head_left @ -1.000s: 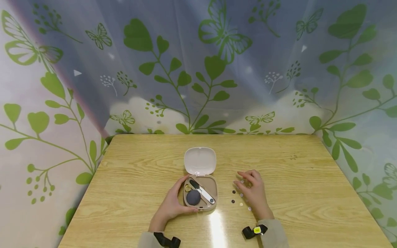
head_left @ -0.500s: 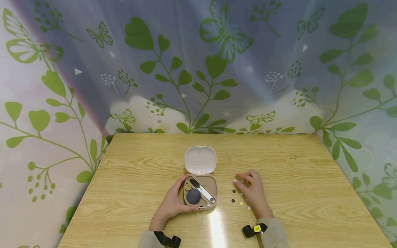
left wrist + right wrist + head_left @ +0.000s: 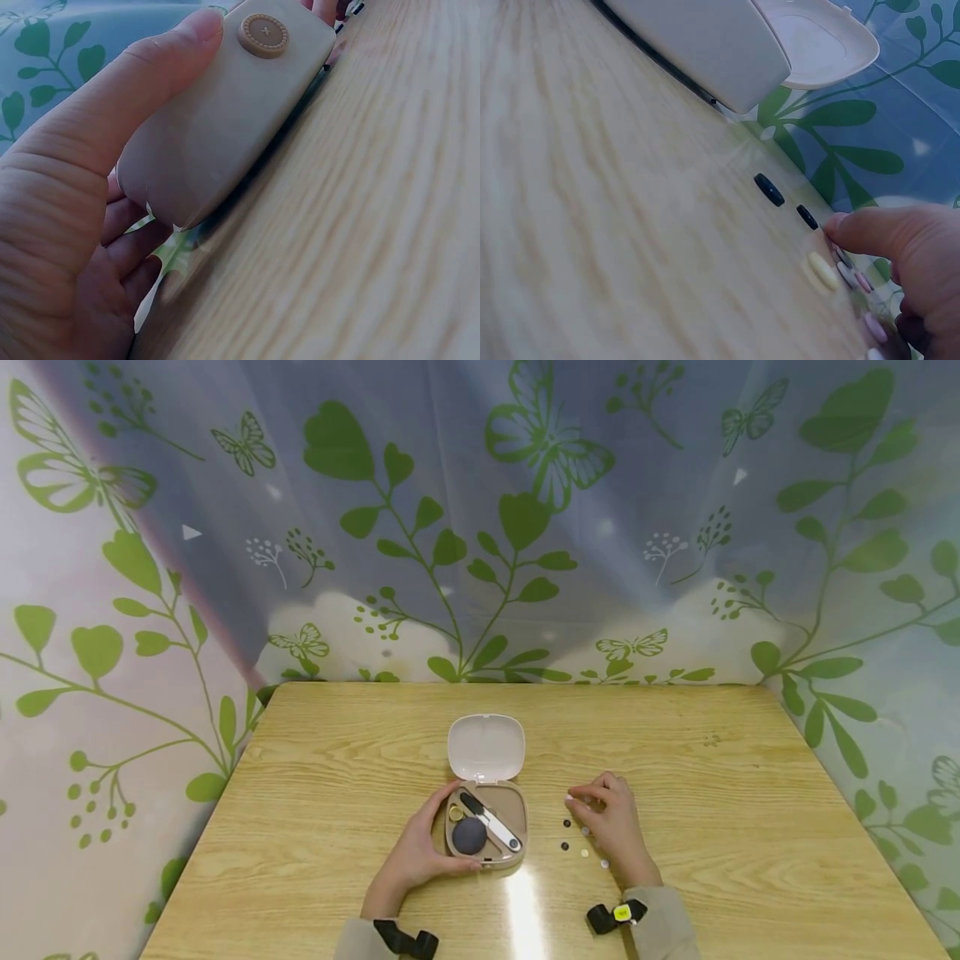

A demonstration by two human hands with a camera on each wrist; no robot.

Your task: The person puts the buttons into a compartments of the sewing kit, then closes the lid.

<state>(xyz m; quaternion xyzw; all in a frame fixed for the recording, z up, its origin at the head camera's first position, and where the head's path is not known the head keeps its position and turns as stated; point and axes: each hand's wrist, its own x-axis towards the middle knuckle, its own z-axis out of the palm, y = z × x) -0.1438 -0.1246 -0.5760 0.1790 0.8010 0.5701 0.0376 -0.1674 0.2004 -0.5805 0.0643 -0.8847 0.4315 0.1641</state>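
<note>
Indoors here, a cloth-walled nook, home or studio we can't tell: butterfly-and-leaf drapes [image 3: 480, 527] sweep across the top and down both sides, a wood-grain table [image 3: 322, 760] fills the lower middle, light glare [image 3: 526, 914] blazing bottom centre!

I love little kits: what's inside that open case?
The case holds a dark round object, a small gold piece and a black and white tool. Whatever lies beneath them is covered.

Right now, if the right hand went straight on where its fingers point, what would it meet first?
Likely the open case, to the left of the right hand. The hand's height is unclear, so it might pass over.
</note>
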